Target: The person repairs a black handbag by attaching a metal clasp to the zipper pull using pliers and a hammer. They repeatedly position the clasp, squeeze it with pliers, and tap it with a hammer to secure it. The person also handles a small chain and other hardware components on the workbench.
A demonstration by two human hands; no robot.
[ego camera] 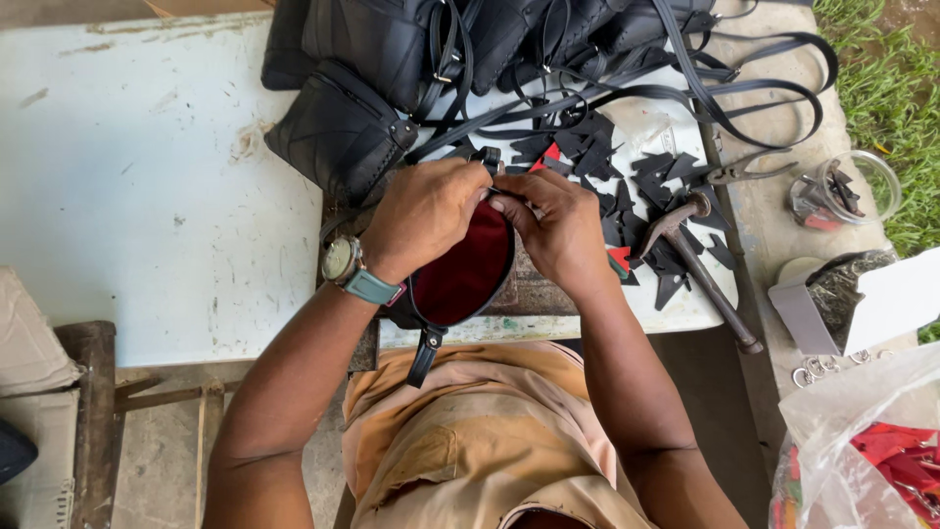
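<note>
Both my hands hold a small black bag (460, 279) with a dark red lining, its mouth open toward me, over the near edge of a white table (147, 176). My left hand (423, 214), with a wristwatch on a teal strap, grips the bag's far rim from the left. My right hand (553, 225) pinches the same rim from the right, the fingertips of both hands meeting at a black tab on top. A short black strap (425, 358) hangs from the bag toward my lap.
Finished black bags (343, 127) and long black straps (744, 98) pile at the table's far side. Small black and red cut pieces (597, 147), a hammer (700, 264) and pliers (749, 168) lie to the right. A glass jar (847, 188), metal rings and a plastic bag stand further right.
</note>
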